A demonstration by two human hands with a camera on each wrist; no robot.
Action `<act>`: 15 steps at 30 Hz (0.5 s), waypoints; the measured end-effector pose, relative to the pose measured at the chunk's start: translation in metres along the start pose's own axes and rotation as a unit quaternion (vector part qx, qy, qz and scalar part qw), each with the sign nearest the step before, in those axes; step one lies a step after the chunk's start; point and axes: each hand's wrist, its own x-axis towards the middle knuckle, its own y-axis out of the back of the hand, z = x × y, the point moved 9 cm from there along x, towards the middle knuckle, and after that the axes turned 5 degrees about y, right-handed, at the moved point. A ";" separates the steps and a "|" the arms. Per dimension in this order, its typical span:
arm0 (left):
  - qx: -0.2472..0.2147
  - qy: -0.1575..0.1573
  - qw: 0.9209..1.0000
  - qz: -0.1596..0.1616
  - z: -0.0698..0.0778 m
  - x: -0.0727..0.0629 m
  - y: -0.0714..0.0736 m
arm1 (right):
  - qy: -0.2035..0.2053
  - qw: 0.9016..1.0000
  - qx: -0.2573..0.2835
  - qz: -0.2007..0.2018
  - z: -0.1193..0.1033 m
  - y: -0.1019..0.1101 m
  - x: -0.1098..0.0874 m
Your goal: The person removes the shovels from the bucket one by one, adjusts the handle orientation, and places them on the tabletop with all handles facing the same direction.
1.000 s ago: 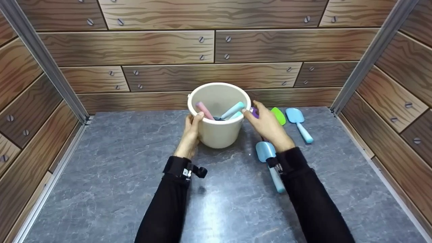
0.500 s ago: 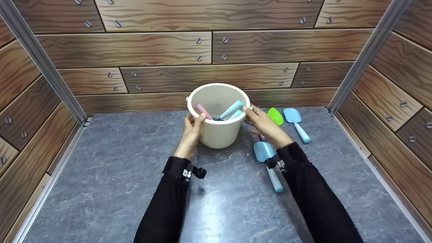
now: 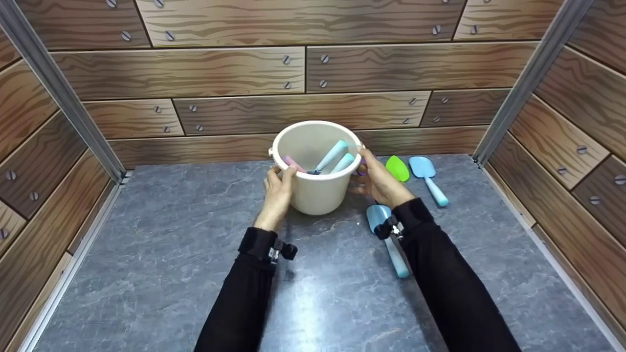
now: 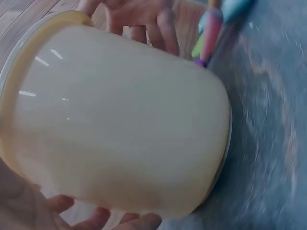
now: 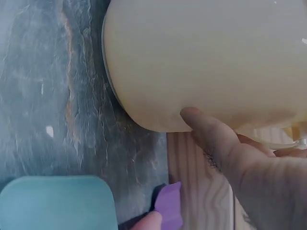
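Observation:
A cream bucket (image 3: pixel 318 193) stands on the grey floor near the back wall. In the head view, two turquoise handles (image 3: pixel 332 154) and a pink handle (image 3: pixel 295 164) show inside it. My left hand (image 3: pixel 278 193) holds its left side, thumb up at the rim. In the left wrist view the left fingers (image 4: pixel 98 218) curl along the bucket wall (image 4: pixel 120 110). On the opposite side my right hand (image 3: pixel 384 183) grips the bucket just below the rim. One right fingertip touches the wall (image 5: pixel 192 67) in the right wrist view.
Right of the bucket lie a blue toy shovel (image 3: pixel 391 244), partly under the right wrist, a green blade (image 3: pixel 397 168) and another blue shovel (image 3: pixel 428 178). A purple piece (image 5: pixel 170 206) lies beside the right hand. Wood-patterned walls (image 3: pixel 234 115) enclose the grey floor (image 3: pixel 186 234).
My right hand has shifted down and around the bucket's right side. Inside, the turquoise handles have moved and the pink one sits lower. The bucket stays nearly in place.

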 end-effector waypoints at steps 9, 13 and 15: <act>0.064 -0.009 0.998 -0.012 0.012 -0.010 0.005 | -0.025 0.999 0.008 0.041 0.007 0.004 0.012; 0.076 -0.014 0.997 -0.022 0.011 -0.007 0.008 | -0.027 0.998 0.003 0.049 0.008 0.003 0.013; 0.080 -0.018 0.996 -0.023 0.010 -0.006 0.011 | -0.028 0.998 0.000 0.051 0.008 0.001 0.013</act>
